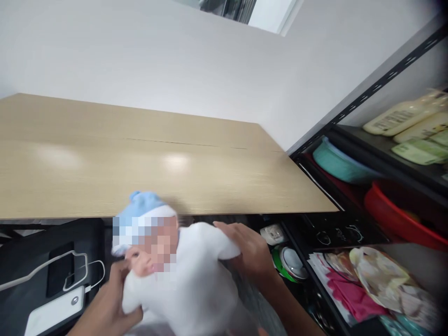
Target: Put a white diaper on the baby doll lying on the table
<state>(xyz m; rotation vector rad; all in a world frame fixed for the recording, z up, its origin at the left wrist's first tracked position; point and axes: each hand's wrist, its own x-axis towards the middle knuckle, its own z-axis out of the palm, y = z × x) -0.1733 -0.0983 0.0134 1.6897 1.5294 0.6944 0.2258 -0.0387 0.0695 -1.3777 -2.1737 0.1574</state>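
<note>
A baby doll in white clothing, with a blue and white knit-like cap, is held up just in front of the table's near edge. My left hand grips the doll's arm and side at the lower left, its thumb and fingers around the white sleeve. On the other side, my right hand is closed around the doll's other arm near the sleeve end. Part of the doll's head is blurred out, and its lower body runs out of view at the bottom.
A light wooden table stretches ahead to a white wall. At left, a black chair seat bears a white power bank with a cable. The right-hand shelf holds a teal basin, a red basin, packages and folded cloths.
</note>
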